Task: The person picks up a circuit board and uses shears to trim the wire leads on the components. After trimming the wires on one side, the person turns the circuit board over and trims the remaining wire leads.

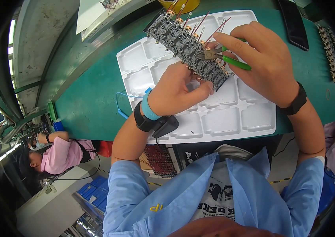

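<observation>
A long dark circuit board panel (pixel 179 43) is held tilted above a white compartmented tray (pixel 220 122). Along its far edge stand several coils with red and pale wire leads. My left hand (pixel 181 89) grips the panel's near edge, thumb near its right end; some of its fingers are hidden under the board. Green-handled cutting pliers (pixel 234 61) are in my right hand (pixel 262 55), with the metal jaws over the board's right half. A blue wrist strap and a black band circle my left wrist; another black band is on my right.
The green workbench (pixel 88 89) carries a dark flat device (pixel 293 23) at the far right and strips of small boards (pixel 329 51) at the right edge. A yellow bowl (pixel 185 4) stands at the back. A person in pink (pixel 58 156) works at the left.
</observation>
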